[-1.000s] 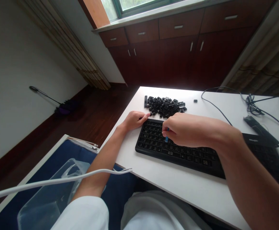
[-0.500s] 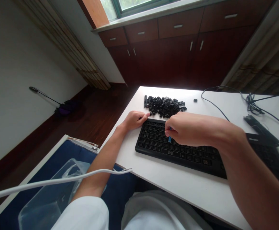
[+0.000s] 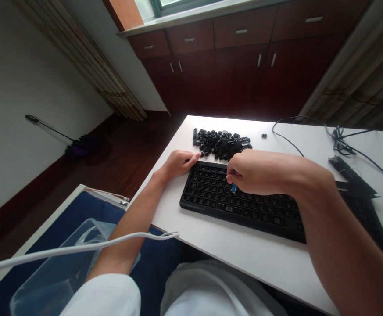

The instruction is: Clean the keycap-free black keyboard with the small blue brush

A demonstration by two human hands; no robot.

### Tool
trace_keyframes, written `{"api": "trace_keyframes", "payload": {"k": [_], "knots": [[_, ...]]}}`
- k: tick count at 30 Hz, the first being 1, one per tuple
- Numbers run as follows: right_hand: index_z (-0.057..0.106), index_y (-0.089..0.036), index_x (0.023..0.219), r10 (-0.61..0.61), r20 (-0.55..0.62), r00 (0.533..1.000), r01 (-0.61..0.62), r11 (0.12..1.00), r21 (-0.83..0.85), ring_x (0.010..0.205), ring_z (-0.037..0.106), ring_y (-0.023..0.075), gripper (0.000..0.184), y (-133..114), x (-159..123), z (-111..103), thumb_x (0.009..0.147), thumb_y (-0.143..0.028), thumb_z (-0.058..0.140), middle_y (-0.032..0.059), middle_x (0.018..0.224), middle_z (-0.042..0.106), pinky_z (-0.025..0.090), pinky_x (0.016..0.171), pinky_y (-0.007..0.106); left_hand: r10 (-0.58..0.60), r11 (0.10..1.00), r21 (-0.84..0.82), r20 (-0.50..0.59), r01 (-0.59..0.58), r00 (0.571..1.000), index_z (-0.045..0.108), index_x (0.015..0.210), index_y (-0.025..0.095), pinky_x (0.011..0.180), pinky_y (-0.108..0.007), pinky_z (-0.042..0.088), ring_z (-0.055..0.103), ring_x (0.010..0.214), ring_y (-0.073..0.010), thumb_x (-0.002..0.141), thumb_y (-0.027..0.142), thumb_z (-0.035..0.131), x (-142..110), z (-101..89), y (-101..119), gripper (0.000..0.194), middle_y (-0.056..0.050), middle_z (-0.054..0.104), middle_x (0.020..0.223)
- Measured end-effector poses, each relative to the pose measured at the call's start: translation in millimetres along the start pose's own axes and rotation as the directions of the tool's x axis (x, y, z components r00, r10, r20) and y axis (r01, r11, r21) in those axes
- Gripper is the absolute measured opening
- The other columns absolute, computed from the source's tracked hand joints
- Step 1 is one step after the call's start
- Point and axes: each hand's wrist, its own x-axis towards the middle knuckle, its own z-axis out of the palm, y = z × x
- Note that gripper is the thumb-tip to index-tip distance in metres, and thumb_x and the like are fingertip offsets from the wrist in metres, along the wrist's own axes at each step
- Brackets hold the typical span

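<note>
My right hand (image 3: 259, 172) pinches a small blue piece (image 3: 234, 188) between thumb and fingers, just above the middle of a black keyboard (image 3: 224, 206). Many keys around that spot are hidden under the hand. My left hand (image 3: 178, 163) rests at the keyboard's top left corner, holding nothing, its fingertips close to a heap of black keycaps (image 3: 220, 144). One lone keycap (image 3: 264, 135) lies to the right of the heap.
All this sits on a white table (image 3: 211, 245). A second black keyboard (image 3: 365, 215) and a tangled dark cable (image 3: 341, 142) lie at the right. A white cable (image 3: 79, 248) crosses a clear plastic bag at lower left. Dark wooden cabinets stand beyond.
My right hand and the blue piece have shifted slightly rightward over the keyboard. The whole view has drifted a little. My left hand stays in place on the corner.
</note>
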Motion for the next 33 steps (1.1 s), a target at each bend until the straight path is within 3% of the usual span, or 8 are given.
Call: {"api": "trace_keyframes", "payload": {"k": [12,18,25,33], "knots": [[0.066,-0.02,0.079,-0.034,0.046,0.998,0.037,0.998,-0.047,0.05,0.052,0.0126,0.02,-7,-1,0,0.081,-0.025,0.047,0.0035,0.069,0.065,0.032,0.05,0.027,-0.007,1.0,0.011,-0.003,0.007,1.0,0.03,0.051,0.016,0.053,-0.027,0.021,0.029,0.05,-0.0068,0.094,0.036,0.047,0,1.4,-1,0.05,0.004,0.029,0.051],[0.072,-0.022,0.09,-0.076,0.045,0.996,0.077,0.997,-0.011,0.064,0.059,0.0153,0.027,-7,-7,-3,0.086,-0.031,0.047,0.0067,0.082,0.069,0.037,0.06,0.027,0.01,1.0,-0.004,-0.003,-0.01,1.0,0.03,0.051,0.016,0.053,-0.026,0.023,0.028,0.049,-0.0066,0.094,0.036,0.047,0,-0.2,-1,0.05,0.004,0.029,0.05],[0.069,-0.021,0.078,-0.049,0.026,0.998,0.05,0.998,-0.028,0.052,0.055,0.013,0.032,-6,-11,-4,0.088,-0.038,0.043,0.0044,0.074,0.068,0.034,0.051,0.027,0.007,1.0,-0.004,-0.008,-0.007,1.0,0.03,0.051,0.016,0.053,-0.026,0.023,0.029,0.049,-0.007,0.094,0.036,0.046,-1,0.0,-1,0.05,0.004,0.029,0.05],[0.069,-0.019,0.078,-0.076,0.019,0.997,0.077,0.997,-0.018,0.052,0.054,0.0124,0.03,-8,-8,-3,0.087,-0.036,0.046,0.006,0.073,0.068,0.034,0.051,0.026,-0.01,1.0,0.006,0.006,0.01,1.0,0.029,0.053,0.016,0.053,-0.026,0.024,0.028,0.05,-0.0071,0.094,0.037,0.046,0,-0.9,-1,0.05,0.004,0.028,0.05]]}}
